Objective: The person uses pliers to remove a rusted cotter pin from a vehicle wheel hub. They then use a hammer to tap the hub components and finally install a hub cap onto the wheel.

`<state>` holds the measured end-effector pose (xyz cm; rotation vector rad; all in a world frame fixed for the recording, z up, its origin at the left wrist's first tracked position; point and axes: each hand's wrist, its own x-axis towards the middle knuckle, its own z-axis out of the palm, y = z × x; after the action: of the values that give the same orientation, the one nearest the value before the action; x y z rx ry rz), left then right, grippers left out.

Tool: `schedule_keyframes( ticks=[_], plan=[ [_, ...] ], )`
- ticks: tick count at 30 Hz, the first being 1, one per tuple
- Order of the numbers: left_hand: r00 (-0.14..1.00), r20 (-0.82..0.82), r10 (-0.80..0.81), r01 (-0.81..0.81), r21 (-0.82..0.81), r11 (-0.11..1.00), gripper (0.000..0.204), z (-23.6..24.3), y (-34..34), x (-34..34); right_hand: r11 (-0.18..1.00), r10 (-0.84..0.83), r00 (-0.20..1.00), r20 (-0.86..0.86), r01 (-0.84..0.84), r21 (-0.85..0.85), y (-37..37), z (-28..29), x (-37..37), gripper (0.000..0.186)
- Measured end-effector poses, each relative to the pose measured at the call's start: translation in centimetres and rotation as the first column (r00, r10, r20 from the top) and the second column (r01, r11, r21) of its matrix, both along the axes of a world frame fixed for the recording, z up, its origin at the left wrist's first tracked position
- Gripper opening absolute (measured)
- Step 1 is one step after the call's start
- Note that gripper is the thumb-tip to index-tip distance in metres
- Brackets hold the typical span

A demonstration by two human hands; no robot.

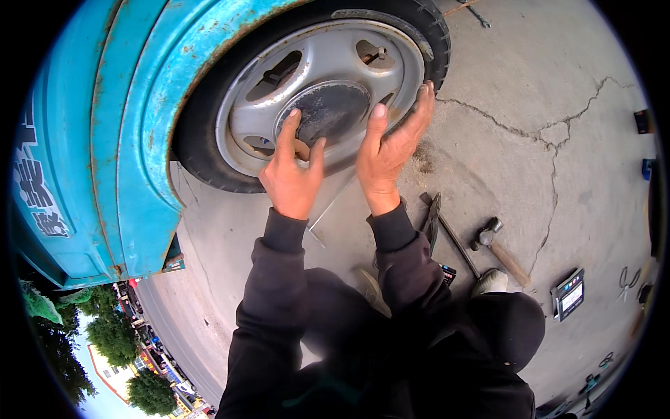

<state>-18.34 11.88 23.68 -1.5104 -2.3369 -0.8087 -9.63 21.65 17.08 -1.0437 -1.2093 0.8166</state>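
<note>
A silver steel wheel [251, 122] with a black tyre [209, 164] sits in the rusty turquoise wheel arch of a vehicle. Its dark round centre cap [331, 105] lies between and just beyond my hands. My left hand [292, 178] is at the lower left of the cap, index finger and thumb apart and raised over it; whether they touch it I cannot tell. My right hand [391, 150] is open at the wheel's lower right, fingers together but stretched out along the rim, thumb up. Neither hand appears to hold anything. Part of the wheel behind my fingers is hidden.
Turquoise bodywork [132, 140] fills the left. On the cracked concrete [586, 174] lie a hammer [509, 258], a long bar [457, 244], pliers [431, 223], a small wrench [481, 17], scissors [627, 283] and a flat case [569, 293]. A road with trees [112, 328] is at lower left.
</note>
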Motion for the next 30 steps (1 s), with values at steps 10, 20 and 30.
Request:
schedule_keyframes(
  ticks=[10, 20, 30],
  plan=[
    [0.988, 0.091, 0.124, -0.126, 0.020, 0.992, 0.068, 0.3, -0.1, 0.7, 0.803, 0.319, 0.904, -0.285, -0.418, -0.425, -4.1, -0.3, -1.2, 0.095],
    [0.966, 0.258, 0.006, -0.039, 0.124, 0.991, 0.063, -1.8, -0.2, 1.1, 0.859, 0.360, 0.924, -0.128, -0.382, -0.340, -1.7, 1.2, 0.5, 0.082],
    [0.524, 0.824, 0.216, -0.059, -0.219, 0.974, 0.076, -2.7, -3.0, -1.4, 0.912, 0.409, 0.883, 0.230, -0.394, -0.112, -1.1, 1.0, 1.4, 0.084]
  ],
)
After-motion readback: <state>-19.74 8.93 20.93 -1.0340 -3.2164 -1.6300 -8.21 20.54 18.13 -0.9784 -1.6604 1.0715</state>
